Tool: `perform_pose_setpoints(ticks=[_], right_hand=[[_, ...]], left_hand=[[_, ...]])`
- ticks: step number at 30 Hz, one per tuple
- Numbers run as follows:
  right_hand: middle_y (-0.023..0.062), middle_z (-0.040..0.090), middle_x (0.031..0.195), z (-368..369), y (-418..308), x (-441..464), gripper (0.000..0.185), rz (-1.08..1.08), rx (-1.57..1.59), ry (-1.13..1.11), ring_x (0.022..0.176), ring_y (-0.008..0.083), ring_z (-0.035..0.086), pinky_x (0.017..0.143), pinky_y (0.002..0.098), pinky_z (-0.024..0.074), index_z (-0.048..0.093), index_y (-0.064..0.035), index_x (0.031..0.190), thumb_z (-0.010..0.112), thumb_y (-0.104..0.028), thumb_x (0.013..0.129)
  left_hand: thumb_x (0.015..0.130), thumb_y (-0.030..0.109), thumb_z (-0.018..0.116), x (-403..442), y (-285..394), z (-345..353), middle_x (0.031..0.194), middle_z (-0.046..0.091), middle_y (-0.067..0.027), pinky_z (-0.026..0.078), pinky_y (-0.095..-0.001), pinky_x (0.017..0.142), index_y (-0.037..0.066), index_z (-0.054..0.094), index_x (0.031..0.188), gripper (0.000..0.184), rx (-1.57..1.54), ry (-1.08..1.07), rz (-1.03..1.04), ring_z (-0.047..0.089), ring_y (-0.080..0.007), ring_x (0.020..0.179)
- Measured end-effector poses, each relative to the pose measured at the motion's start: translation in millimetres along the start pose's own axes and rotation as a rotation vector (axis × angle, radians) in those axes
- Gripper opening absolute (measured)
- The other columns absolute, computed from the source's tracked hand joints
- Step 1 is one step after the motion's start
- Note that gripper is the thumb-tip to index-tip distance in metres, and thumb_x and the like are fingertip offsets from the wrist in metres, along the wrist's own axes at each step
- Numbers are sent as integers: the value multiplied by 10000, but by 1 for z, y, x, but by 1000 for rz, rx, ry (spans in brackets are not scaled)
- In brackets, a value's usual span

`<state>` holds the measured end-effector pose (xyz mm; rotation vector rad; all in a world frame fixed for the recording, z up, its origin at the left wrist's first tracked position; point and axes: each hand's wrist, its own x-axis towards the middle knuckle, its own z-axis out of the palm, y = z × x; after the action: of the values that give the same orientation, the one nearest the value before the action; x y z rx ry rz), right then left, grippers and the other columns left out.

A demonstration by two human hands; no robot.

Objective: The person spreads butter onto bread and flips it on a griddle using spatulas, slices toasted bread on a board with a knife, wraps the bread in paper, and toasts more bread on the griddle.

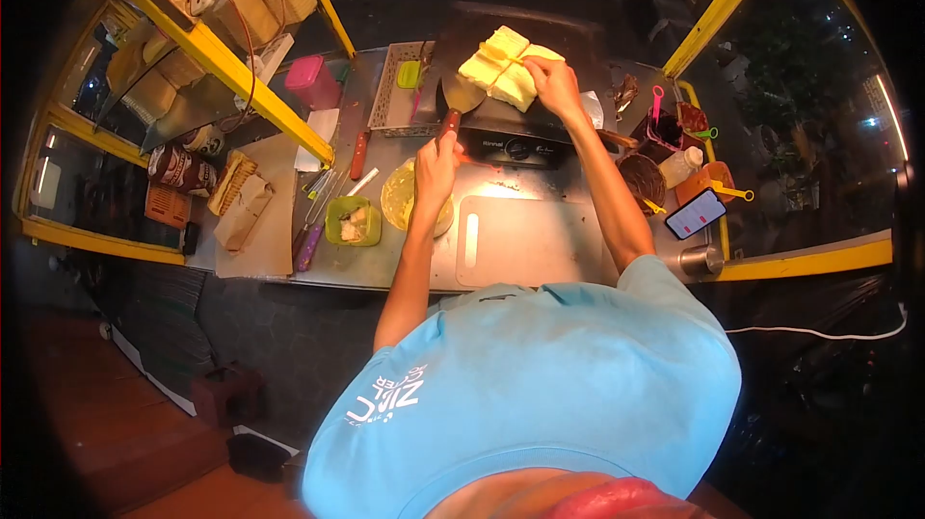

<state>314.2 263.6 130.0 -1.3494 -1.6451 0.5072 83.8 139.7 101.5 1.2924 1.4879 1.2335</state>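
Observation:
Yellow bread slices (507,64) lie grouped on the dark griddle (482,23) at the far side of the counter. In my left hand (438,172) is the wooden handle of a spatula (462,93); its broad metal blade rests beside the left edge of the bread. My right hand (556,90) reaches over the griddle with its fingertips pinched on the right part of the bread. Below the griddle is the stove's front panel (515,148). Under my left forearm stands a tub (398,193) smeared with yellow spread, partly hidden by the arm.
A cutting board (525,241) lies nearest my body. Leftward are a green container (354,221), a purple-handled knife (308,247), a pink container (313,82) and a basket (385,100). On the right are a pot of brown spread (641,175), a phone (696,213) and a metal cup (700,260). Yellow frames (222,61) flank the counter.

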Motion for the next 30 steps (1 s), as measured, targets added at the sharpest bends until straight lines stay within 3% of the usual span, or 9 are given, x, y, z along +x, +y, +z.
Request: perform_pose_setpoints(ticks=[3, 8, 9, 12, 16, 19, 22, 25, 30], right_hand=[[170, 699, 950, 9, 3, -25, 272, -166, -194, -224, 887, 326, 682, 787, 403, 514, 720, -76, 1037, 579, -269, 907], [179, 684, 1020, -5, 0, -19, 237, -28, -118, -117, 933, 348, 667, 823, 401, 505, 711, -100, 1073, 594, -211, 899], [179, 684, 1020, -5, -2, -24, 237, -27, -115, -117, 933, 348, 667, 823, 401, 505, 711, -100, 1073, 594, -211, 899], [182, 691, 1017, -7, -7, -23, 250, -153, 34, -270, 961, 313, 679, 832, 368, 506, 706, -50, 1069, 600, -202, 901], [168, 716, 990, 1, 7, -6, 283, -50, 14, -56, 891, 201, 694, 794, 322, 514, 689, 6, 1067, 602, -224, 927], [133, 728, 994, 13, 12, -6, 289, -136, 87, -295, 889, 164, 671, 806, 303, 505, 693, 13, 1064, 590, -225, 938], [129, 726, 1009, 2, 16, 13, 287, -122, 111, -186, 926, 171, 674, 811, 307, 506, 694, 10, 1062, 582, -224, 940], [163, 712, 1008, -4, 14, 37, 271, 22, -115, 32, 946, 245, 697, 805, 343, 520, 696, -13, 1065, 571, -206, 921], [170, 707, 1022, 11, 21, 39, 254, -262, -48, -360, 975, 250, 680, 861, 348, 497, 702, -25, 1061, 565, -193, 929]], left_hand=[[969, 367, 506, -1, -1, 2, 551, 462, 19, 326, -263, 456, 15, 594, 793, 403, -21, -16, -10, 425, -85, 477], [969, 382, 507, -3, -5, 4, 555, 460, 21, 332, -259, 456, 17, 594, 797, 413, 0, -7, 11, 429, -84, 480], [961, 376, 498, -4, -4, 6, 557, 507, -33, 371, -301, 495, 1, 611, 770, 436, 17, 5, 10, 489, -129, 507], [953, 370, 489, -3, 1, 3, 560, 557, -91, 416, -345, 544, -21, 628, 743, 464, 26, 18, 2, 555, -181, 540], [950, 372, 490, -8, 6, 4, 563, 558, -97, 426, -350, 559, -34, 626, 743, 476, 49, 15, -4, 565, -189, 553], [949, 370, 494, -7, 9, 6, 570, 562, -96, 428, -355, 560, -33, 627, 738, 474, 49, 39, 21, 567, -195, 553], [963, 377, 514, -10, 8, 4, 548, 490, -17, 355, -292, 478, -5, 606, 794, 428, 62, 26, 39, 471, -111, 497], [964, 372, 513, -14, 12, 10, 546, 497, -23, 362, -301, 481, -5, 613, 797, 424, 47, 43, 67, 481, -119, 501], [964, 366, 516, -5, 6, 11, 551, 514, -33, 371, -308, 486, -7, 628, 794, 425, 51, 62, 91, 495, -129, 505]])
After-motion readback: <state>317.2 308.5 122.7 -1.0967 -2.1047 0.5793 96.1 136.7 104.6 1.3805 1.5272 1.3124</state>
